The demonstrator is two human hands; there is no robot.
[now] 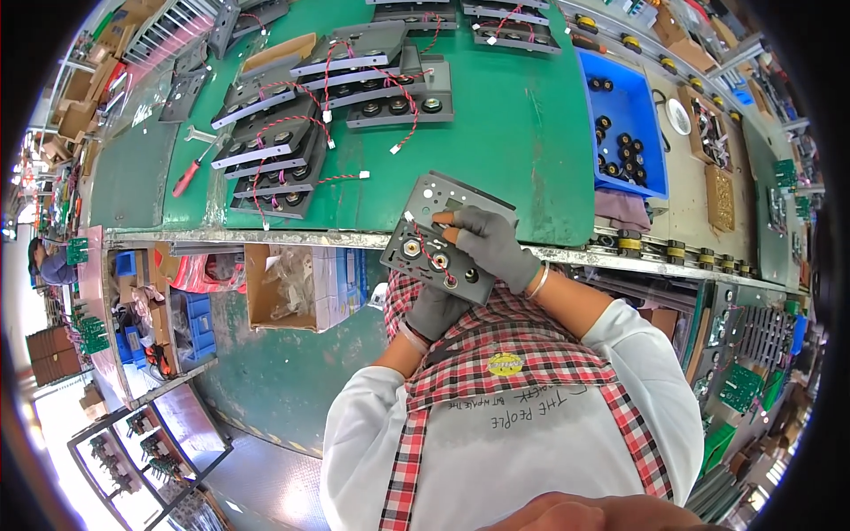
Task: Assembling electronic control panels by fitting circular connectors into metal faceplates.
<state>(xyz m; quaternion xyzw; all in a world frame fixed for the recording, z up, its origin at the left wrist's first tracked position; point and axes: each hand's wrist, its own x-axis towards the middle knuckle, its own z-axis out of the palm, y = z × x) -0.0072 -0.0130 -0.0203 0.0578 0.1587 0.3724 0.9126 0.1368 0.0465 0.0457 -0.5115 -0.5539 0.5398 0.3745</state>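
A bent grey metal panel (427, 203) with holes is held in front of my apron, at the bench's front edge. Round fittings (412, 249) sit on its lower part, and a twisted red wire (427, 251) with a white connector crosses them. My left hand (435, 311), in a grey glove, grips the panel's lower edge from beneath; most of its fingers are hidden. Over the panel's face bends my right hand (492, 244), gloved with bare fingertips. Its thumb and forefinger close together against the metal, and whatever lies between them is too small to make out.
Similar grey panels (376, 53) with red wires lie stacked on the green bench (505, 115). A red screwdriver (187, 177) and a wrench (201, 135) lie left. At right stands a blue bin (633, 106) of black round parts. Below the bench is a cardboard box (258, 288).
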